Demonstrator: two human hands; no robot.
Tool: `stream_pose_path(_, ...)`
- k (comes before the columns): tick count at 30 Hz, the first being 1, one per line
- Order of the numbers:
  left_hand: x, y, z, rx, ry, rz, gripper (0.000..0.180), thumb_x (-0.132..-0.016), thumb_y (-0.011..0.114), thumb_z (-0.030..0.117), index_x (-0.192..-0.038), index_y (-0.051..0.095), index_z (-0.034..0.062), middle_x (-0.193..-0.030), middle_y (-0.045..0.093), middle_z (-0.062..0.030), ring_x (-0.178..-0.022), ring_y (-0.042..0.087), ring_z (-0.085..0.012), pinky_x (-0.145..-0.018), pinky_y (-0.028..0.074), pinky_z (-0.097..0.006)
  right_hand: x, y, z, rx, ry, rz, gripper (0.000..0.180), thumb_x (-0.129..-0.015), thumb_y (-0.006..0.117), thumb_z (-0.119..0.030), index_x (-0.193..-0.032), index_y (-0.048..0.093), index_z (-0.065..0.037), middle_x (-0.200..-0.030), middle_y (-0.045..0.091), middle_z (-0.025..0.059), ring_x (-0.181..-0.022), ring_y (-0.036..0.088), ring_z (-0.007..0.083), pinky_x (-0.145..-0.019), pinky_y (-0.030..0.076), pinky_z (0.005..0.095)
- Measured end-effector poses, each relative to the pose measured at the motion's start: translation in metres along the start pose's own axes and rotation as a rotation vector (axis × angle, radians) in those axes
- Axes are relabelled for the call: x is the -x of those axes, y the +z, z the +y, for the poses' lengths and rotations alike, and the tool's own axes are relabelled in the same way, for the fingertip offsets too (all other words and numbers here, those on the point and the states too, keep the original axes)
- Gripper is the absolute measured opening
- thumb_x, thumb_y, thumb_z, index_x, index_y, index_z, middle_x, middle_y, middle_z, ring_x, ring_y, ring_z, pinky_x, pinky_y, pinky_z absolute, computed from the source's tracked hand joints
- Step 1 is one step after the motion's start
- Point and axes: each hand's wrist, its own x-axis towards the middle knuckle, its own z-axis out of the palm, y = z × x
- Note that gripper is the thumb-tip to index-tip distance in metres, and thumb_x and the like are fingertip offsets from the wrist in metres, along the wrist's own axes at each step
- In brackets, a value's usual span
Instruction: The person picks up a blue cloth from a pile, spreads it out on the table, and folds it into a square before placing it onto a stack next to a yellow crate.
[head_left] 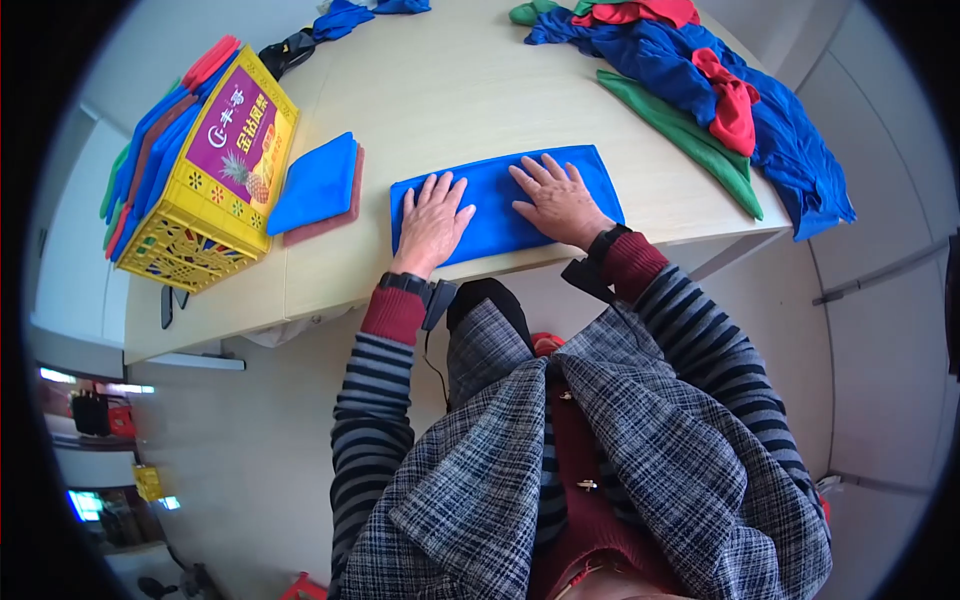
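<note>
1. At far left, a yellow crate (190,222) stands at the table's left end, packed with folded cloths (163,135) in blue, brown, red and green.
2. Just beside it, a smaller blue cloth (313,187) lies on a brown cloth (352,205), both on the pale, smooth tabletop (430,95).
3. The left hand (432,222) is open, palm down on the wide blue cloth (493,218), which lies folded near the table's front edge.
4. The right hand (562,203) also lies open and flat on that cloth.
5. A loose blue, red and green heap (660,62) covers the tabletop's right end.
6. White panels (885,285) line the room's right side.
</note>
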Motion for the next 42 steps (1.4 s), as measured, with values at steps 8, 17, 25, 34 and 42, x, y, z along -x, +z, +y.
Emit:
stream_pose_path(8,-0.006,0.014,-0.024,-0.006,-0.179,-0.010,0.063,-0.103,0.041,0.055,-0.155,0.038,0.0205,-0.161,0.033,-0.0095,-0.151,0.024,-0.0328,-0.120,0.017,-0.062,-0.011,0.018,0.030,0.050,0.096,0.019,0.065,-0.104,0.038,-0.053,-0.156,0.035,-0.014,-0.160,0.034,0.0145,-0.149,0.027,0.0374,-0.121,0.020,0.0548)
stream_pose_path(17,-0.001,0.017,-0.030,-0.012,-0.289,0.012,0.066,-0.102,0.039,0.058,-0.156,0.035,0.0221,-0.163,0.030,-0.0091,-0.152,0.022,-0.0317,-0.120,0.018,-0.059,0.007,0.018,0.061,0.000,0.200,0.041,0.065,-0.104,0.036,-0.054,-0.155,0.037,-0.014,-0.161,0.033,0.0136,-0.150,0.026,0.0371,-0.122,0.020,0.0530)
stream_pose_path(25,0.008,0.010,-0.024,-0.080,-0.301,0.026,0.065,-0.103,0.039,0.055,-0.156,0.036,0.0179,-0.162,0.032,-0.0102,-0.152,0.022,-0.0313,-0.121,0.014,-0.059,0.032,0.004,0.078,0.050,0.309,0.059,0.061,-0.103,0.042,-0.048,-0.152,0.041,-0.012,-0.157,0.038,0.0142,-0.147,0.032,0.0359,-0.119,0.024,0.0550)
stream_pose_path(34,0.007,0.010,0.054,-0.052,0.054,0.110,0.055,-0.101,0.052,0.039,-0.148,0.047,0.0111,-0.157,0.040,-0.0131,-0.147,0.032,-0.0332,-0.119,0.019,-0.061,0.016,-0.002,-0.027,-0.131,-0.023,0.144,0.054,-0.102,0.050,-0.038,-0.147,0.045,-0.009,-0.155,0.041,0.0164,-0.146,0.034,0.0381,-0.119,0.025,0.0557)
stream_pose_path(42,0.018,0.018,0.058,0.010,0.037,0.091,0.054,-0.101,0.051,0.037,-0.149,0.045,0.0116,-0.157,0.039,-0.0118,-0.147,0.032,-0.0328,-0.118,0.020,-0.060,0.029,0.017,-0.009,0.023,0.034,0.120,0.054,-0.104,0.044,-0.039,-0.151,0.042,-0.012,-0.158,0.038,0.0135,-0.148,0.030,0.0362,-0.121,0.020,0.0526)
